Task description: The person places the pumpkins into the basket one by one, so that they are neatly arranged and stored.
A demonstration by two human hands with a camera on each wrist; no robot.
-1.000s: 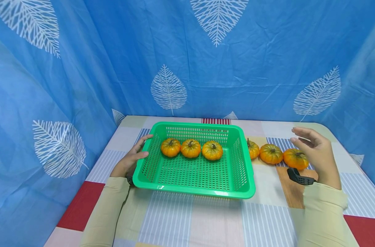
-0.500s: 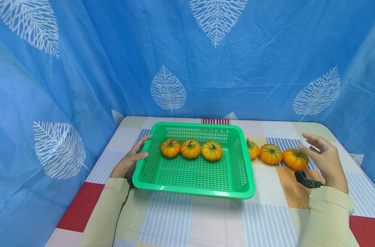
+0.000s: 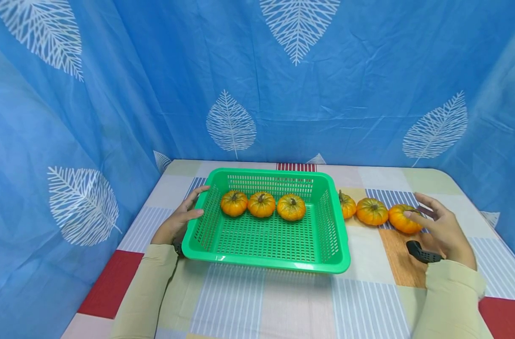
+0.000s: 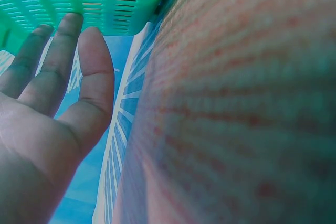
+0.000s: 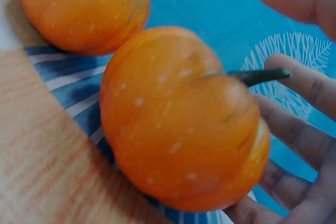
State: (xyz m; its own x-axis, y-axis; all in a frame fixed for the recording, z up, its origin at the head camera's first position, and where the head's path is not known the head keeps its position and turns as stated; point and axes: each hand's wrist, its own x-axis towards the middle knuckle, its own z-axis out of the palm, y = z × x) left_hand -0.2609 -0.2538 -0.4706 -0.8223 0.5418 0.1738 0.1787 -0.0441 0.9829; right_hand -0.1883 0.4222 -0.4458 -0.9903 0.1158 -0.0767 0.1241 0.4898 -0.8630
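Observation:
A green plastic basket (image 3: 265, 265) sits on the table with three small orange pumpkins, the middle one (image 3: 261, 205) among them, in a row inside it. My left hand (image 3: 178, 220) rests at the basket's left side, fingers loosely extended; in the left wrist view its fingertips reach the slotted wall (image 4: 110, 3). To the right, my right hand (image 3: 445, 230) is spread beside the rightmost loose pumpkin (image 3: 401, 220). In the right wrist view, fingers (image 5: 302, 135) lie behind that pumpkin (image 5: 178, 124) and the thumb is apart from it.
Two more pumpkins, one in the middle of the loose row (image 3: 372, 211) and one partly hidden by the basket's right rim (image 3: 347, 205), line up on the patchwork tablecloth (image 3: 299, 306). A blue curtain (image 3: 346, 94) with white leaf prints hangs behind and at the sides.
My right hand first drew back to the right, then lowered and came in around the rightmost pumpkin. The left hand, basket and pumpkins stay where they were.

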